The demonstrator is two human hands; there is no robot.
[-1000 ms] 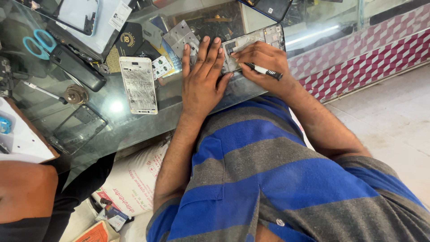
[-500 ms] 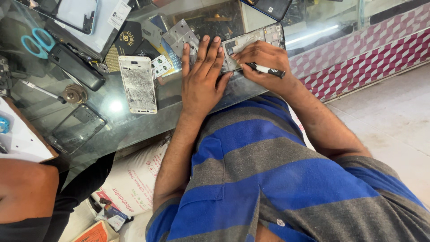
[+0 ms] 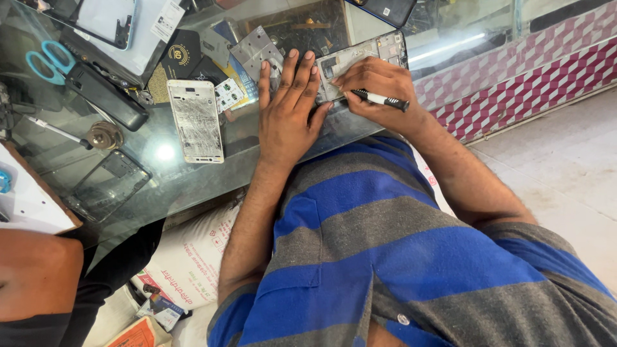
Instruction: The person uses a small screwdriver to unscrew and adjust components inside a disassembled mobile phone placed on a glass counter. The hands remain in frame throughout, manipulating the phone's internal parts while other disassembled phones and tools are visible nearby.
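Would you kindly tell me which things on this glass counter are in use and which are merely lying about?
In use:
- opened phone, pressed flat by left hand
- screwdriver, gripped in right hand

Lying about:
- cracked white phone
- blue scissors
- black phone frame
- black case

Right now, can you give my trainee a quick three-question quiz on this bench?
1. True or false: the right hand holds a black and white screwdriver.
2. What does the left hand rest on? A) blue scissors B) the opened phone and the glass counter C) a sack
3. What lies left of the left hand, face up with a cracked surface?

Key:
1. True.
2. B; its fingers lie flat beside the phone's frame.
3. The white phone panel.
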